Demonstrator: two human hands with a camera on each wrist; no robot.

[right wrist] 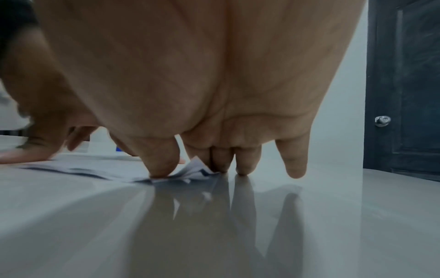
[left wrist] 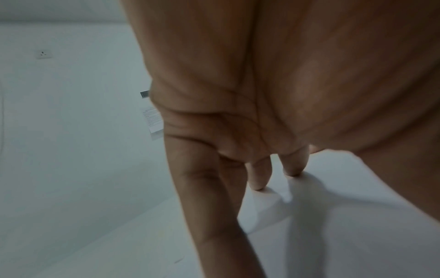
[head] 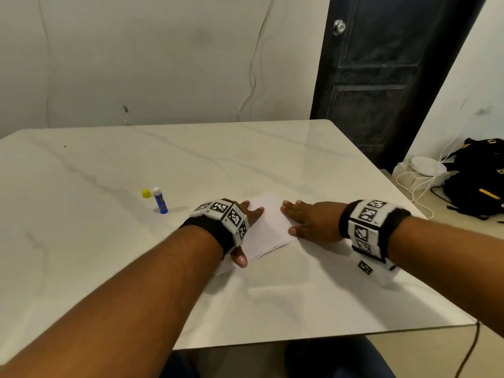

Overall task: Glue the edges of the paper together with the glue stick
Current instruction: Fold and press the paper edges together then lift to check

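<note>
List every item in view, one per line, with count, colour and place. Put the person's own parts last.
paper: one stack, white, flat on the table near the front, between the two hands
glue stick: one, blue with a white top, uncapped, upright left of the paper
cap: one, yellow, on the table just left of the glue stick
table: one, white marble pattern
door: one, dark, with a metal knob, behind the table at right
backpack: one, black, on the floor at far right
cables: white, down the wall and on the floor
left hand: flat on the paper's left side
right hand: flat on the paper's right edge
</note>
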